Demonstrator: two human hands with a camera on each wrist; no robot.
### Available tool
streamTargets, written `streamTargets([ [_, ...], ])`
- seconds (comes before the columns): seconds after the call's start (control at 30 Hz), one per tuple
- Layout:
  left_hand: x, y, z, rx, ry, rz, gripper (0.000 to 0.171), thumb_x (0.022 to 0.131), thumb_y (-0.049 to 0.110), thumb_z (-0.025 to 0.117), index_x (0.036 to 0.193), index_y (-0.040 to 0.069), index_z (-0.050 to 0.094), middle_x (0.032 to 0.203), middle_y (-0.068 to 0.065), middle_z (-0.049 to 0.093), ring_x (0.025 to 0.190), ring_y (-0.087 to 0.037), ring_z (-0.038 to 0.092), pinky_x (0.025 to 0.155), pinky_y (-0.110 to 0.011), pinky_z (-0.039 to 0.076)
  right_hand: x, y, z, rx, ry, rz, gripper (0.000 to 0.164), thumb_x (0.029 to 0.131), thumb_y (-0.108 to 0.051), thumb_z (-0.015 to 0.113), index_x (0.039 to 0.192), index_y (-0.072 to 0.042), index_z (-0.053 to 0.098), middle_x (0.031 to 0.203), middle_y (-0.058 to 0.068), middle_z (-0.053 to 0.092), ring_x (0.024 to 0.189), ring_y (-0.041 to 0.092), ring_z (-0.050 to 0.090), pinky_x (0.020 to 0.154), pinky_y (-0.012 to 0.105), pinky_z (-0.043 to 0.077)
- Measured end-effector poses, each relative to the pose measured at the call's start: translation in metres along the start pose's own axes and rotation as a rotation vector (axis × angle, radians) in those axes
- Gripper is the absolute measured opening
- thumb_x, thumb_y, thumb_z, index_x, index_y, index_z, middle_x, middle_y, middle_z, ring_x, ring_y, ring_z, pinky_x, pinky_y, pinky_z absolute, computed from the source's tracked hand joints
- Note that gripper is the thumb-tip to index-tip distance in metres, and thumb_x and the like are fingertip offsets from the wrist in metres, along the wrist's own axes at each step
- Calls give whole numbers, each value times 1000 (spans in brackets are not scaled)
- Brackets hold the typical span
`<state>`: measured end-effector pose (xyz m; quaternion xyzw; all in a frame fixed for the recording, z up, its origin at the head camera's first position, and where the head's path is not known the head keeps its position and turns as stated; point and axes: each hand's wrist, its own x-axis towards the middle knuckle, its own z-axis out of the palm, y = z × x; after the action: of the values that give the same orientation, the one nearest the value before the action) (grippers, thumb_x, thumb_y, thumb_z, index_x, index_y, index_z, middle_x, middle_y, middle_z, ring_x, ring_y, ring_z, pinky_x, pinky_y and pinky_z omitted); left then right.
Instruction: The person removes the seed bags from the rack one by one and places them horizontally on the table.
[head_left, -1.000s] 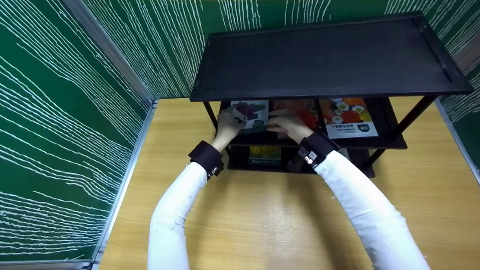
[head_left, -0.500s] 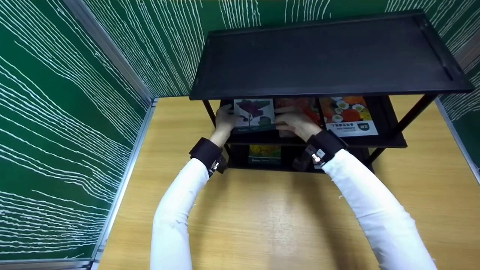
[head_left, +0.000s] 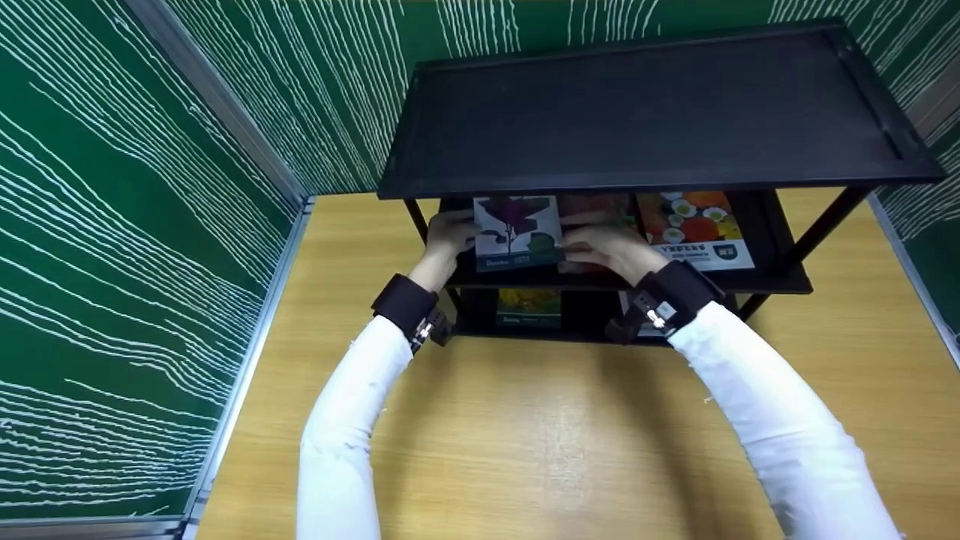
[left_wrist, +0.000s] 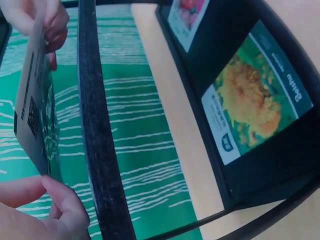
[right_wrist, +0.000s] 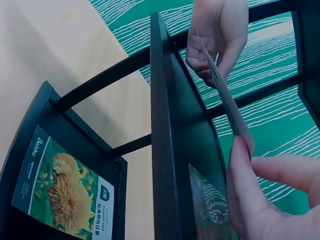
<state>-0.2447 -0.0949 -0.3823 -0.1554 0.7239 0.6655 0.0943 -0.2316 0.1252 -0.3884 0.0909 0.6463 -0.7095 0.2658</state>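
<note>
A seed packet [head_left: 517, 229] with a dark purple flower on a pale front is held between both hands over the left part of the rack's middle shelf. The left hand [head_left: 450, 232] pinches one side edge; in the left wrist view its thumb and finger [left_wrist: 65, 197] meet at the packet's corner. On the opposite edge, the right hand [head_left: 607, 240] pinches between thumb and fingers, as the right wrist view shows. Seen edge-on there, the packet [right_wrist: 227, 100] stands off the shelf surface. A red-flower packet [head_left: 600, 202] lies partly hidden behind the right hand.
The black rack's top board [head_left: 652, 112] overhangs both hands. An orange-and-white flower packet [head_left: 694, 225] lies at the right of the middle shelf. On the bottom shelf is a yellow-flower packet [head_left: 529, 307]. Green walls [head_left: 112, 262] with white lines surround the wooden table [head_left: 525, 435].
The purple-flower packet has shifted right and toward the camera, its front now more fully in sight. The right hand has moved right with it, while the left hand has barely moved.
</note>
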Motion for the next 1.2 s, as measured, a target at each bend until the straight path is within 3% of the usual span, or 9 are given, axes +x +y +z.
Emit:
streamTargets([
  [0.1, 7, -9, -3, -21, -17, -10, 40, 82, -3, 57, 121, 2, 53, 109, -11, 59, 63, -11, 52, 70, -22, 48, -3, 2, -1, 9, 7, 1, 53, 86, 3, 51, 135, -2, 32, 110, 12, 50, 95, 20, 54, 91, 33, 44],
  [0.2, 4, -10, -4, -17, -28, -28, 41, 82, -3, 57, 122, 2, 51, 117, -11, 54, 91, -18, 58, 81, -28, 49, -7, 6, -2, 4, 11, -19, 53, 84, 4, 52, 134, 0, 34, 94, 7, 54, 80, 14, 57, 87, 32, 47],
  [0.33, -2, -14, -5, -23, -47, -16, 42, 82, -2, 57, 123, 2, 50, 115, -14, 55, 100, -23, 56, 83, -30, 49, -14, 10, -2, -5, -19, -39, 56, 83, 4, 53, 134, 2, 31, 91, 6, 56, 79, 14, 58, 86, 31, 48],
  [0.6, -14, -21, -10, -29, -71, 16, 39, 82, -1, 57, 121, 0, 51, 106, -16, 58, 92, -23, 57, 79, -30, 51, -24, 15, -3, -20, -71, -42, 57, 85, 2, 52, 136, 2, 27, 85, 4, 58, 77, 13, 59, 83, 29, 49],
  [0.83, -25, -29, -13, -21, -81, 42, 37, 80, -5, 57, 116, -2, 54, 90, -10, 59, 72, -14, 56, 62, -22, 51, -31, 24, -1, -42, -101, -23, 57, 84, 2, 52, 136, 4, 26, 85, 4, 57, 78, 14, 60, 83, 29, 50],
  [1.2, -42, -43, -19, -29, -97, 43, 37, 79, -8, 55, 115, -4, 51, 84, -8, 57, 69, -14, 55, 57, -20, 50, -45, 44, 4, -70, -131, -48, 51, 86, 2, 49, 133, 5, 28, 94, 10, 52, 83, 16, 58, 84, 32, 49],
])
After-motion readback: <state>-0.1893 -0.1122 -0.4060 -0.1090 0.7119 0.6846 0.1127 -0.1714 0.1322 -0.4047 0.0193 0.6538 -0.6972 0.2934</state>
